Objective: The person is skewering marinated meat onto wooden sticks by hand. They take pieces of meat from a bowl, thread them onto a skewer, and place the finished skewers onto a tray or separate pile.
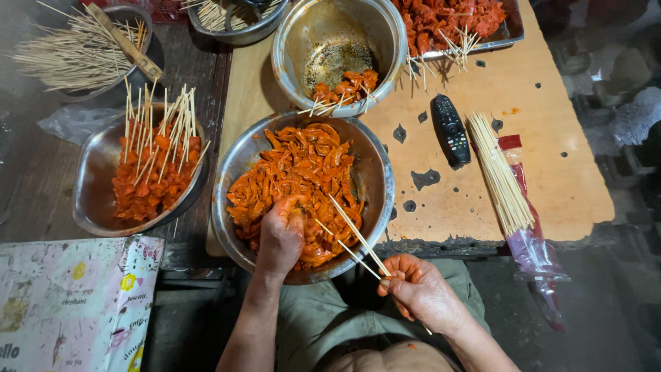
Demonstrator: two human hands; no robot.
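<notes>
L hand [281, 238] is down in the big steel bowl [375, 180], fingers curled and buried in the red marinated meat strips [296, 172] — closed on a bit of meat, though exactly which piece is hidden under the knuckles. R hand [420, 289] sits outside the bowl, just off its near rim and above the lap, pinched shut on a few bamboo skewers [351, 238].

Key relation: the skewers' long axis runs diagonally, from the R hand up and to the left, tips crossing the rim and lying over the meat just beside the L hand. So meat is at the L hand, sticks' points aim toward it; L hand is the nearer one to the meat, R hand holds the blunt ends. Hands are apart, w/ the bowl rim between them.

Around: a second steel bowl [93, 186] to the left holds finished skewered pieces, sticks standing up. Behind the main bowl, a near-empty bowl [392, 31] w/ a few strips and sticks. A tray of red meat [509, 31] at top right. On the wooden desk [551, 103]: a black remote [450, 129] and a loose bundle of fresh skewers [499, 172] partly lying on a plastic bag [533, 251]. More bare sticks in a dish [120, 14] at top left.
</notes>
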